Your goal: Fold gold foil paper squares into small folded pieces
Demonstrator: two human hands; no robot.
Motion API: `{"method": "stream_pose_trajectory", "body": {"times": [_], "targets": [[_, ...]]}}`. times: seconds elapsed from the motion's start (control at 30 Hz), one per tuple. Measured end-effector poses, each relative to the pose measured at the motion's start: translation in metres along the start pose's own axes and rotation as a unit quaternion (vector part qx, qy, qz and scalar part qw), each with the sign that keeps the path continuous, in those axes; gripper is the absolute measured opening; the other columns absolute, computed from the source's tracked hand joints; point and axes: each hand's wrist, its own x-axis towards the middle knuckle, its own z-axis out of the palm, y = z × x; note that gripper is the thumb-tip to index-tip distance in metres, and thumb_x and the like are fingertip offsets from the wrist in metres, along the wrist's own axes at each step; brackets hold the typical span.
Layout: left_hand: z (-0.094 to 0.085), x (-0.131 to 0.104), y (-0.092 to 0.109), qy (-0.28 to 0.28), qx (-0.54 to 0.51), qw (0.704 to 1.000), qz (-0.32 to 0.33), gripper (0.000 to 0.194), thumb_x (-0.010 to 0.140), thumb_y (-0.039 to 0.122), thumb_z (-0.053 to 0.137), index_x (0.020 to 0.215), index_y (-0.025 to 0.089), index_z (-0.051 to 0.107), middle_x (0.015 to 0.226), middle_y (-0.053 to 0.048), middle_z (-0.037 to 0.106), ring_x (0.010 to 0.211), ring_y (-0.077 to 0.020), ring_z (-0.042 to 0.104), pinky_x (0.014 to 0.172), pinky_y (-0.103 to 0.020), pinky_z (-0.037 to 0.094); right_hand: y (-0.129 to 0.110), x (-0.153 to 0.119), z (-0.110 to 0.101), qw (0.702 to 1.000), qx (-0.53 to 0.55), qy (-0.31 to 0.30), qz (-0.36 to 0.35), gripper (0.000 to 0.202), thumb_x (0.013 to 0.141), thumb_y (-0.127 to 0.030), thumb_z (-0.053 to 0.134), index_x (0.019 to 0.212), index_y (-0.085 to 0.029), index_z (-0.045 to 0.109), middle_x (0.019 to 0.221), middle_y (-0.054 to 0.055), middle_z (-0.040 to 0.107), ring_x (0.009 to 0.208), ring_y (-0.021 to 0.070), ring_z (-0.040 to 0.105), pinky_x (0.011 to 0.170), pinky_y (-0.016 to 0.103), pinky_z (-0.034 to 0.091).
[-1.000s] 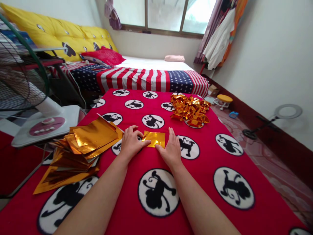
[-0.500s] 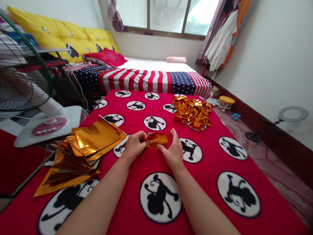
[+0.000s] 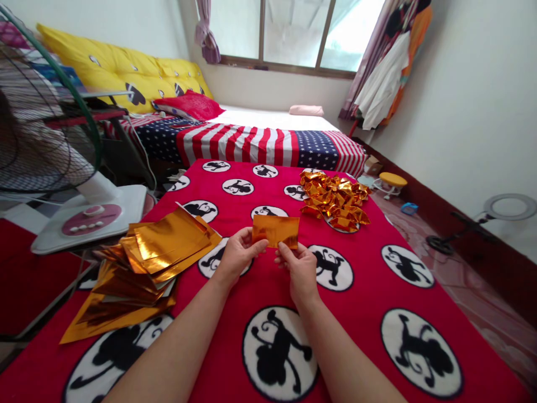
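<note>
A gold foil paper (image 3: 276, 228), folded into a small rectangle, is held up in front of me above the red cloth. My left hand (image 3: 238, 254) pinches its lower left corner, thumb on the near face. My right hand (image 3: 300, 266) grips the lower right edge, its thumb also on the near face and the fingers behind. To the left lies a loose stack of gold foil sheets (image 3: 168, 243), some fanned out. Beyond my right hand, a heap of folded gold foil pieces (image 3: 335, 196) rests on the cloth.
The red cloth with monkey prints (image 3: 348, 341) covers the surface. A fan (image 3: 100, 210) stands at the left. Behind is a bed (image 3: 251, 143) with a striped, starred cover. A yellow stool (image 3: 392, 179) and a ring light (image 3: 509, 207) stand on the right.
The folded foil paper has been tilted upright, so its broad face shows. My right hand has shifted from the paper's right side to its lower edge. The view has moved slightly.
</note>
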Motion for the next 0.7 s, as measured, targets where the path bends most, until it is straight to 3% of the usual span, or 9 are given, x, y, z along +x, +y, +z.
{"method": "stream_pose_trajectory", "body": {"times": [0.13, 0.43, 0.7], "targets": [[0.004, -0.004, 0.001, -0.033, 0.042, 0.998, -0.039, 0.04, 0.056, 0.037, 0.086, 0.084, 0.013, 0.073, 0.085, -0.008, 0.076, 0.077, -0.0217, 0.07, 0.072, -0.03, 0.054, 0.002, 0.001, 0.0, 0.999, 0.033, 0.012, -0.009, 0.029, 0.067, -0.039, 0.08, 0.078, -0.015, 0.068, 0.061, -0.001, 0.067, 0.048, 0.0099, 0.057, 0.044, 0.019, 0.042], [0.011, -0.004, -0.006, -0.003, 0.054, 0.998, -0.025, 0.027, 0.057, 0.029, 0.083, 0.076, 0.012, 0.074, 0.075, -0.006, 0.075, 0.066, -0.0179, 0.067, 0.064, -0.026, 0.053, 0.003, -0.003, 0.002, 0.998, 0.046, -0.043, -0.014, 0.03, 0.066, -0.035, 0.082, 0.084, -0.016, 0.067, 0.066, -0.002, 0.067, 0.049, 0.0079, 0.055, 0.043, 0.017, 0.041], [0.006, -0.004, -0.01, 0.022, 0.111, 0.994, -0.006, 0.019, 0.064, 0.029, 0.077, 0.07, 0.012, 0.072, 0.066, -0.003, 0.071, 0.058, -0.0139, 0.062, 0.055, -0.022, 0.046, 0.004, 0.001, -0.002, 0.998, 0.056, -0.006, 0.002, 0.029, 0.061, -0.034, 0.084, 0.074, -0.014, 0.067, 0.057, -0.002, 0.064, 0.046, 0.0083, 0.053, 0.043, 0.019, 0.042]]}}
